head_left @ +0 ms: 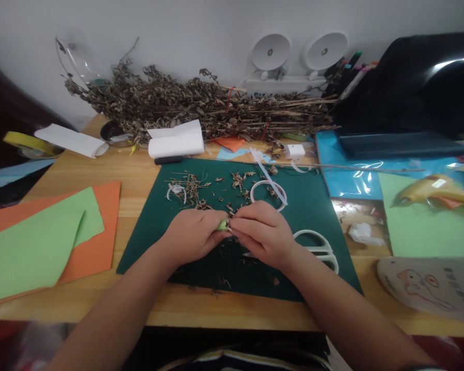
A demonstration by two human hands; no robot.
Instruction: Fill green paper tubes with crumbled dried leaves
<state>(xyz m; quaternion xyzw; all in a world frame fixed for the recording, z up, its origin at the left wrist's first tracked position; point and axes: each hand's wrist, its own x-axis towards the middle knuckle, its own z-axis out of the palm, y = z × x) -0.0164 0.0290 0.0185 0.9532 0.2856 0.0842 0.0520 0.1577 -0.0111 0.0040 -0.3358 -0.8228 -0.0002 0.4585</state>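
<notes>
My left hand (pixel 193 233) is closed around a small light green roll (pixel 223 225), which looks like paper; most of it is hidden in the fingers. Close against it, my right hand (pixel 261 229) has its fingertips pinched at the roll's open end. What those fingertips hold is too small to make out, though brown bits show there. Both hands are above a dark green cutting mat (pixel 150 226). Crumbled dried leaves (pixel 237 180) and thin stems (pixel 191 188) lie on the mat beyond them. White-handled scissors (pixel 320 250) rest partly under my right wrist.
A large bundle of dried plants (pixel 178 103) lies along the back. White paper rolls (pixel 176 140) stand before it. Orange sheets (pixel 104 221) and green sheets (pixel 34 247) lie left. At right are a yellow glue gun (pixel 436 191), a blue folder (pixel 351 178) and a white ring (pixel 255 188) on the mat.
</notes>
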